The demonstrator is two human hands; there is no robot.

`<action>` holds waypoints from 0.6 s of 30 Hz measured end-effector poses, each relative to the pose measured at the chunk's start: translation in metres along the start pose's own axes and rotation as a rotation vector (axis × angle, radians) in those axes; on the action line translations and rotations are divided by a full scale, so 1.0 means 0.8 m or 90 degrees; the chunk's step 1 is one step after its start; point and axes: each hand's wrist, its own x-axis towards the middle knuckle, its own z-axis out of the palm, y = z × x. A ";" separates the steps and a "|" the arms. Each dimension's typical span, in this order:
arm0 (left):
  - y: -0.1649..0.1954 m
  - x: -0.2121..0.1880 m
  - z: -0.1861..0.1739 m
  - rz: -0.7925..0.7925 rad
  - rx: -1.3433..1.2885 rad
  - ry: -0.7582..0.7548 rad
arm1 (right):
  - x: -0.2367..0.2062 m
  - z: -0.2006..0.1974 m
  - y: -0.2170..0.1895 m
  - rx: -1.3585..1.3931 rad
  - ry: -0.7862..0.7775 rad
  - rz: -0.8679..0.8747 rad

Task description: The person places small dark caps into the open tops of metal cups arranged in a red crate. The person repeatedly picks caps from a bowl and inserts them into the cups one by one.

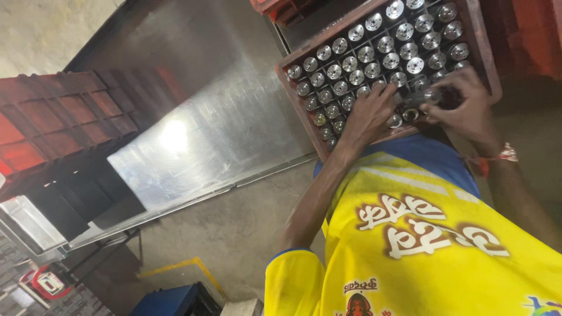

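A reddish-brown plastic crate (489, 64) sits at the top right, its grid filled with several upright bottles topped by silver metal caps (374, 55). My left hand (370, 117) rests on the bottle tops in the near rows, fingers spread and bent over them. My right hand (462, 108) is at the crate's near right corner, fingers curled around a dark bottle (430, 96) among the rows. A red thread band (497, 157) circles my right wrist. My yellow and blue shirt (421, 234) fills the lower right.
A shiny steel table top (205, 140) runs to the left of the crate. Red crates (64, 117) are stacked at the far left, more at the top right (527, 35). A blue object (170, 301) and yellow floor line (187, 266) lie on the concrete floor below.
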 end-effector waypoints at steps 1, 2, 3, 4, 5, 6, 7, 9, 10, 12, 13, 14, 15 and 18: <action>-0.004 -0.006 -0.010 -0.019 -0.069 -0.032 | -0.004 -0.004 0.007 0.103 0.002 0.042; -0.008 -0.013 -0.020 -0.035 -0.140 -0.067 | -0.008 -0.003 0.015 0.280 -0.006 0.122; -0.013 -0.022 -0.030 -0.059 -0.191 0.001 | -0.009 0.000 0.022 0.457 -0.006 0.201; -0.016 -0.037 -0.043 -0.082 -0.244 0.066 | -0.011 0.000 0.028 0.636 -0.001 0.278; -0.016 -0.046 -0.050 -0.105 -0.300 0.130 | -0.011 0.005 0.032 0.419 0.016 0.090; -0.015 -0.046 -0.050 -0.162 -0.499 0.134 | -0.008 0.014 0.034 0.192 0.027 -0.087; -0.016 -0.048 -0.051 -0.224 -0.696 0.138 | -0.005 0.019 0.034 -0.043 0.029 -0.255; -0.012 -0.044 -0.046 -0.296 -0.829 0.124 | -0.005 0.034 0.023 0.157 -0.026 0.148; -0.012 -0.040 -0.043 -0.298 -0.764 0.111 | -0.001 0.041 0.015 0.257 -0.065 0.342; -0.008 -0.030 -0.034 -0.310 -0.636 0.088 | 0.008 0.043 -0.004 -0.060 -0.063 0.155; -0.004 -0.027 -0.030 -0.319 -0.573 0.073 | 0.012 0.042 -0.013 -0.214 -0.060 0.060; 0.002 -0.026 -0.027 -0.327 -0.512 0.055 | 0.015 0.041 -0.022 -0.226 -0.053 0.006; 0.007 -0.023 -0.024 -0.298 -0.458 0.057 | 0.019 0.038 -0.030 -0.239 -0.041 -0.050; 0.022 -0.016 -0.015 -0.210 -0.327 0.049 | 0.028 0.033 -0.042 -0.196 -0.061 -0.128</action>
